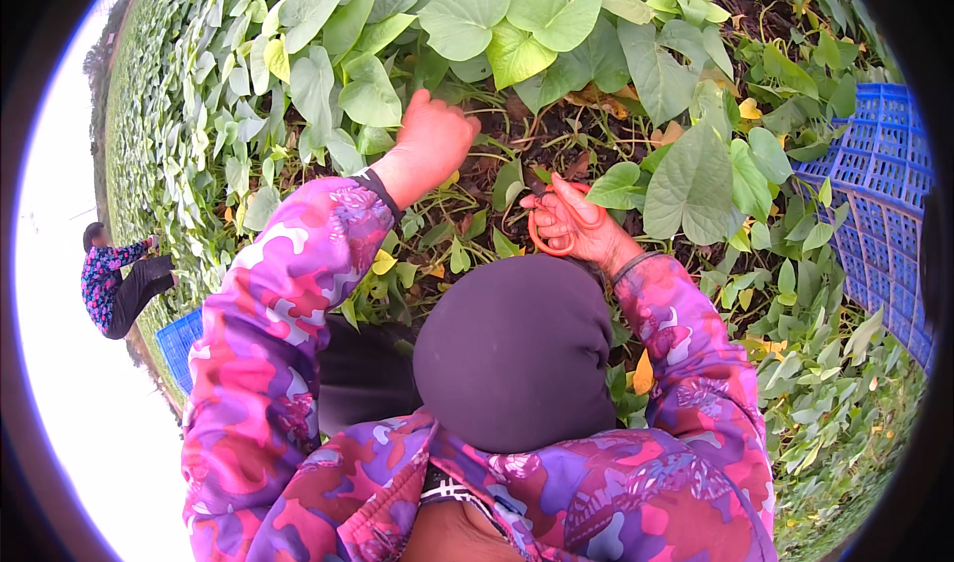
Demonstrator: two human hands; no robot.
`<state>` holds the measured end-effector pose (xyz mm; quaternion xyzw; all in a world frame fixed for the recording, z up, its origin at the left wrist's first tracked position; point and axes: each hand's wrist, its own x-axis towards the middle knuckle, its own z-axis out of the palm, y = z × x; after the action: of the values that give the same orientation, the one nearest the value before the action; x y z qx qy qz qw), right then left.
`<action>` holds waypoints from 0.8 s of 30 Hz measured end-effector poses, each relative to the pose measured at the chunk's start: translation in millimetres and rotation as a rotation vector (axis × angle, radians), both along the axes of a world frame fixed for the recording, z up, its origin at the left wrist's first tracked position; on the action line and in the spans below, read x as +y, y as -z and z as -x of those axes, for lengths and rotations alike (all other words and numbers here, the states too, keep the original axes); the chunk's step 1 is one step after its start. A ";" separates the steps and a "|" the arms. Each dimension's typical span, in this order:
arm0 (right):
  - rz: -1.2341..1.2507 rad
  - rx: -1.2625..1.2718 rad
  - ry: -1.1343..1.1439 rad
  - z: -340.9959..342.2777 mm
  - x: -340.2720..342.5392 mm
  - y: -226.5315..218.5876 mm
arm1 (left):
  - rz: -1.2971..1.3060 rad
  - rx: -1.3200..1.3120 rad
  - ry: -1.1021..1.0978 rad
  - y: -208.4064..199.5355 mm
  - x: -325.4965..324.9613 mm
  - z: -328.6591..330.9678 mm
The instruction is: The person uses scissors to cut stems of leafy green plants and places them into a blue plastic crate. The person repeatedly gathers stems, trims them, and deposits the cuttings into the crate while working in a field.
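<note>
My left hand (434, 145) is closed among the heart-shaped green leaves (370, 93). Its fingertips are partly hidden by foliage, so what it pinches cannot be made out. Close to my knee, my right hand (594, 236) is wrapped round a pair of scissors (534, 230) with orange loop handles. The blades are dark and hard to see against the soil and stems. Bare vine stems (512, 143) and brown earth show between my two hands. Broad leaves (694, 179) hang just beyond the right hand.
A blue plastic crate (874, 204) stands among the vines at the right. Another blue crate (181, 348) shows beyond my left sleeve. At the far left a person (114, 279) in a patterned top crouches at the leaves. My dark-covered knee (517, 353) rises below the scissors.
</note>
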<state>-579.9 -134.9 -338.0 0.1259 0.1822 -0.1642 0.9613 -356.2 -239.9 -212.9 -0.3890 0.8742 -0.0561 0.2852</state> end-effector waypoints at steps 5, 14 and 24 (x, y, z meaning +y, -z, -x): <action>0.238 0.203 0.122 2.8 2.9 -26.8 | -0.029 0.065 -0.019 -23.8 -4.5 -5.5; 0.444 0.854 0.342 65.2 -21.4 -78.1 | -0.108 0.175 0.247 -85.0 13.9 31.0; 0.430 0.574 0.373 98.3 -27.0 -70.4 | 0.144 -0.062 0.433 -12.5 -80.7 70.0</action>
<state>-678.2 -161.9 -267.6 -0.0982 0.3786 -0.3986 0.8296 -426.2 -320.6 -200.5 -0.2098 0.9218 -0.1902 0.2646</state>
